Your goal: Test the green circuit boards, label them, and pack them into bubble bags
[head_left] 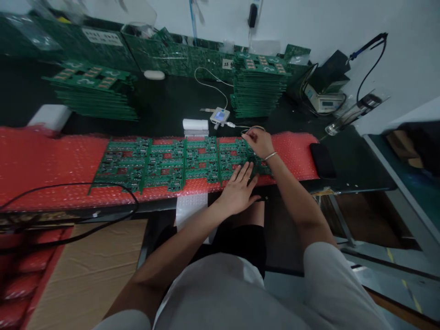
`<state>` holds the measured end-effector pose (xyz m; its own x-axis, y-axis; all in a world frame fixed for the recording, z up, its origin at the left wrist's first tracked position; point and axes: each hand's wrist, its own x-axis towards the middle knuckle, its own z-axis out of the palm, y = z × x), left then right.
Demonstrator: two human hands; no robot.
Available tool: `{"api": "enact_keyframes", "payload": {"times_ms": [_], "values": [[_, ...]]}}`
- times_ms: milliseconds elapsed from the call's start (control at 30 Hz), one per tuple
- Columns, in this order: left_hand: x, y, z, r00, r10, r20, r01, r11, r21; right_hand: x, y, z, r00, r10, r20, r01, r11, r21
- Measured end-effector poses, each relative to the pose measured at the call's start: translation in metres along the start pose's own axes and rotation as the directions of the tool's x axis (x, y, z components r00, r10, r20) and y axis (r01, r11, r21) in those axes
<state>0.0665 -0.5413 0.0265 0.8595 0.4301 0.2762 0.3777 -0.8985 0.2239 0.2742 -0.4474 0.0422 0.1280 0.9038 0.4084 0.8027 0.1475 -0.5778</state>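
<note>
On the red bubble wrap (51, 156), the left hand (237, 192) presses flat, fingers apart, on the rightmost circuit board (233, 158); the right hand (259, 142) pinches its far edge.

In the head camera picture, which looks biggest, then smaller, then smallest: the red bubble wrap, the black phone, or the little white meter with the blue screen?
1. Red bubble wrap, by far the biggest.
2. Black phone.
3. White meter, though it sits farther back, so it may look smaller than it really is.

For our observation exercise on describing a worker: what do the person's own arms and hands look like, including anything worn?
Both arms are bare from the short white sleeves down. The left hand wears nothing visible. The right hand has a thin, silver-looking bangle at the wrist. No gloves are worn on either hand.
</note>
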Motion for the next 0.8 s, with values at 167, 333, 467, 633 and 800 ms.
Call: {"api": "enact_keyframes", "payload": {"times_ms": [167, 333, 467, 633, 800], "values": [[-0.045, -0.002, -0.008, 0.998, -0.057, 0.011, 0.057, 0.997, 0.052, 0.012, 0.004, 0.03, 0.997, -0.032, 0.065, 0.041, 0.988, -0.15], [-0.07, -0.005, -0.008, 0.997, -0.066, 0.048, 0.064, 0.997, 0.042, 0.008, 0.011, 0.034, 0.997, -0.048, 0.052, 0.058, 0.976, -0.211], [-0.08, 0.002, -0.008, 0.998, -0.054, 0.038, 0.054, 0.998, 0.019, 0.009, 0.012, 0.034, 0.993, -0.073, 0.089, 0.092, 0.968, -0.235], [-0.117, -0.005, -0.012, 0.974, -0.113, -0.195, 0.094, 0.99, -0.101, 0.009, 0.013, 0.034, 0.992, -0.033, 0.119, 0.069, 0.948, -0.31], [-0.162, -0.038, -0.021, 0.836, -0.355, -0.419, 0.31, 0.935, -0.174, 0.008, 0.021, 0.039, 0.991, -0.049, 0.123, 0.081, 0.958, -0.275]]}}
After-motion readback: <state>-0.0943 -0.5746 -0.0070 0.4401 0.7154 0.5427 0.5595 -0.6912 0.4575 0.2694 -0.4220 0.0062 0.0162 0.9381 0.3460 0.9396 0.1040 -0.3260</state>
